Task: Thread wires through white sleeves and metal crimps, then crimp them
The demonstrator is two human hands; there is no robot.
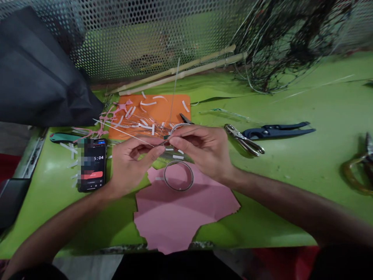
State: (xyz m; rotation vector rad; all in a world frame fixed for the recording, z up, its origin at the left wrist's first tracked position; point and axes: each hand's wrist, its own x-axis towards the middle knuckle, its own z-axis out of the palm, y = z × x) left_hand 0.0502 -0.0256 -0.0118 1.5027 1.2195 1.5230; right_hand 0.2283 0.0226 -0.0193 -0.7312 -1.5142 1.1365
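Observation:
My left hand (134, 161) and my right hand (202, 149) meet fingertip to fingertip above the middle of the table. Thumb and forefinger of the left pinch a thin, pale wire (125, 131) that sticks out to the upper left. From the right hand's pinched fingertips a second thin wire (175, 83) rises almost straight up. Where the two wires come together, the fingers hide most of it. Just below the hands, a ring-shaped roll of clear tape (165, 181) rests on a jagged-edged sheet of pink paper (171, 217).
Behind the hands, white paper strips and clear scraps litter an orange sheet (175, 105). A phone (92, 165) and a green-handled cutter (62, 137) lie left. Pliers (244, 140) and dark blue shears (276, 131) lie right. Bamboo sticks (186, 73) and black netting (282, 50) are at the back.

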